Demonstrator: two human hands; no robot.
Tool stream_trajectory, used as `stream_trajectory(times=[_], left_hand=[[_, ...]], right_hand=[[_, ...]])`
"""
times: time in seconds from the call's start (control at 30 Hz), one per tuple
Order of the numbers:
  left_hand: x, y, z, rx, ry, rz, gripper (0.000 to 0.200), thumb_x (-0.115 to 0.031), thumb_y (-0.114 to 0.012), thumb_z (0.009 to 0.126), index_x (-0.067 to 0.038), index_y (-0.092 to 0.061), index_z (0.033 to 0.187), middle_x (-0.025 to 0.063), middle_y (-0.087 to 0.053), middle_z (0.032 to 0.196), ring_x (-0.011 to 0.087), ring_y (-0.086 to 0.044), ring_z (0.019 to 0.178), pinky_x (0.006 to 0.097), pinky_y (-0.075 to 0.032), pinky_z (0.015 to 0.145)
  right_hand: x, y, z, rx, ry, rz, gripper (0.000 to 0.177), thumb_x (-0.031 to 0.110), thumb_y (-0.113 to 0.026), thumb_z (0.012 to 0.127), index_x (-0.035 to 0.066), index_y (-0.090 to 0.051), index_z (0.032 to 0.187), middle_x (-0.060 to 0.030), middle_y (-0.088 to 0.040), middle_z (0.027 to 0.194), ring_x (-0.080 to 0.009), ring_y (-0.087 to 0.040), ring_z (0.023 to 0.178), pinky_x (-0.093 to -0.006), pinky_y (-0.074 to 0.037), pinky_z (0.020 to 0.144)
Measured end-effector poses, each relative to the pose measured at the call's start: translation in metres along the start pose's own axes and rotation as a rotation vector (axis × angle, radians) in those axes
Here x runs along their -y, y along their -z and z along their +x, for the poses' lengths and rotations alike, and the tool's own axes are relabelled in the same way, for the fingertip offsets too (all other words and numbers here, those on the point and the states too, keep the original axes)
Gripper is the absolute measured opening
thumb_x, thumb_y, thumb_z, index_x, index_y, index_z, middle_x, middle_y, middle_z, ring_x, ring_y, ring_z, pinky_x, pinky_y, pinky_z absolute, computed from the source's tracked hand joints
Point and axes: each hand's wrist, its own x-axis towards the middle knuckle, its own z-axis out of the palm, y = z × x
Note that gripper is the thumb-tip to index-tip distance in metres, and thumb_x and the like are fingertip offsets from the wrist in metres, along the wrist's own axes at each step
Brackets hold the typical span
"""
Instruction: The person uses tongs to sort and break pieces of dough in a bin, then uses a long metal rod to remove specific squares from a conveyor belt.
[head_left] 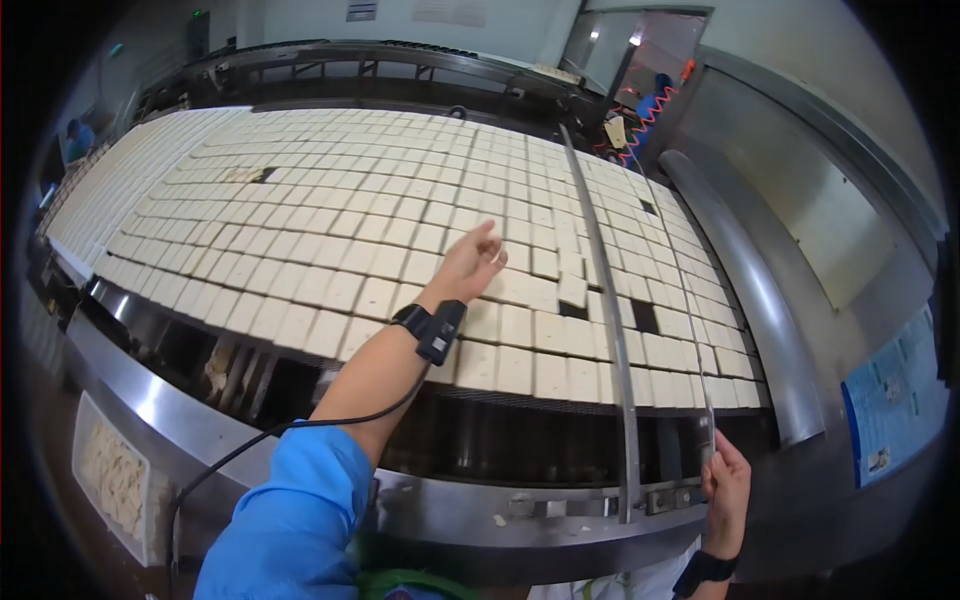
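Rows of pale blocks that look like tofu (375, 255) cover a wide conveyor bed. My left hand (474, 262) reaches over the middle of these rows, its fingers loosely bent and apart with nothing in them. At the lower right, my right hand (727, 480) pinches the near end of a long thin metal rod (682, 275), which stretches away over the blocks. To the left of that rod, a wider metal bar (598, 250) spans the bed. One block (573, 290) sits askew beside a dark gap, left of this bar.
A rounded metal guard (750, 290) borders the bed on the right. A white bin of pale scraps (112, 475) stands at lower left. The steel frame (440, 510) runs along the near side. A cable (285, 425) trails from my left wrist. Other people appear in the background.
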Motion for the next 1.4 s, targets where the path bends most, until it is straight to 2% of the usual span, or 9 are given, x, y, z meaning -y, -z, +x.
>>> stream_trajectory(times=[0.2,0.33,0.4,0.53,0.9,1.03,1.13,1.17,1.4], left_hand=[[-0.167,0.084,-0.054,-0.127,-0.096,-0.327,0.014,-0.002,-0.044,0.080,-0.002,-0.046,0.093,0.0062,-0.042,0.074,0.0168,-0.051,0.072,0.0284,-0.046,0.062],[-0.291,0.195,-0.086,0.340,-0.043,-0.315,0.032,-0.027,-0.041,0.086,0.003,-0.049,0.092,0.0128,-0.046,0.086,0.0199,-0.045,0.070,0.0244,-0.040,0.058],[-0.351,0.156,-0.168,-0.171,-0.206,-0.322,0.054,-0.045,-0.036,0.088,0.006,-0.048,0.103,0.0197,-0.049,0.097,0.0225,-0.046,0.074,0.0281,-0.042,0.062],[-0.481,0.240,-0.249,-0.151,-0.368,-0.340,0.074,-0.062,-0.036,0.085,0.007,-0.044,0.113,0.0237,-0.049,0.107,0.0273,-0.050,0.083,0.0338,-0.045,0.072],[-0.704,0.468,-0.533,-0.578,-1.218,-0.151,0.023,-0.016,-0.059,0.086,-0.002,-0.052,0.102,0.0085,-0.055,0.091,0.0173,-0.052,0.078,0.0260,-0.044,0.069],[-0.735,0.622,-0.691,-1.033,-1.199,0.810,0.029,-0.026,-0.052,0.090,0.000,-0.048,0.103,0.0090,-0.048,0.089,0.0184,-0.048,0.088,0.0297,-0.045,0.082],[-0.725,0.612,-0.749,-1.548,-0.658,0.135,0.078,-0.048,-0.057,0.080,0.001,-0.030,0.134,0.0131,-0.033,0.138,0.0279,-0.042,0.115,0.0485,-0.037,0.094],[-0.720,0.613,-0.742,-1.674,-0.795,0.106,0.071,-0.040,-0.058,0.079,0.003,-0.033,0.131,0.0149,-0.040,0.131,0.0269,-0.044,0.114,0.0484,-0.039,0.091],[-0.706,0.561,-0.572,-1.496,-0.939,1.162,0.038,-0.015,-0.049,0.085,0.002,-0.045,0.119,0.0139,-0.054,0.110,0.0214,-0.053,0.096,0.0300,-0.042,0.085]], right_hand=[[0.009,-0.083,-0.095,0.260,0.034,0.005,0.043,0.012,-0.056,0.085,-0.003,-0.047,0.124,0.0025,-0.047,0.058,-0.0034,-0.037,0.044,-0.0171,-0.027,0.039],[0.027,-0.176,-0.165,0.384,-0.053,-0.102,0.042,0.017,-0.058,0.087,-0.003,-0.049,0.123,0.0064,-0.045,0.063,-0.0009,-0.033,0.050,-0.0158,-0.022,0.044],[0.038,-0.229,-0.193,0.439,-0.116,-0.120,0.040,0.016,-0.058,0.086,-0.002,-0.052,0.120,0.0063,-0.045,0.062,-0.0017,-0.034,0.050,-0.0171,-0.024,0.044],[0.041,-0.313,-0.235,0.678,-0.163,-0.227,0.034,0.014,-0.058,0.086,0.000,-0.056,0.116,0.0069,-0.045,0.064,-0.0022,-0.035,0.051,-0.0175,-0.025,0.046],[0.029,-0.479,-0.291,0.803,0.133,-0.246,0.041,0.010,-0.058,0.084,-0.003,-0.049,0.122,0.0029,-0.047,0.059,-0.0035,-0.039,0.046,-0.0165,-0.027,0.040],[0.033,-0.486,-0.303,0.575,-0.158,0.030,0.036,0.009,-0.057,0.084,-0.002,-0.053,0.118,0.0039,-0.046,0.059,-0.0034,-0.038,0.048,-0.0166,-0.026,0.042],[0.024,-0.476,-0.313,0.436,-0.188,0.021,0.034,0.007,-0.056,0.085,-0.005,-0.054,0.116,0.0020,-0.051,0.062,-0.0060,-0.042,0.050,-0.0199,-0.034,0.045],[0.016,-0.474,-0.314,0.355,0.083,-0.224,0.032,0.005,-0.054,0.084,-0.005,-0.055,0.114,0.0001,-0.055,0.068,-0.0083,-0.046,0.055,-0.0210,-0.037,0.050],[0.070,-0.510,-0.353,0.136,0.545,-0.956,0.032,-0.003,-0.056,0.075,0.006,-0.063,0.105,-0.0150,-0.054,0.067,-0.0284,-0.052,0.053,-0.0321,-0.041,0.052]])
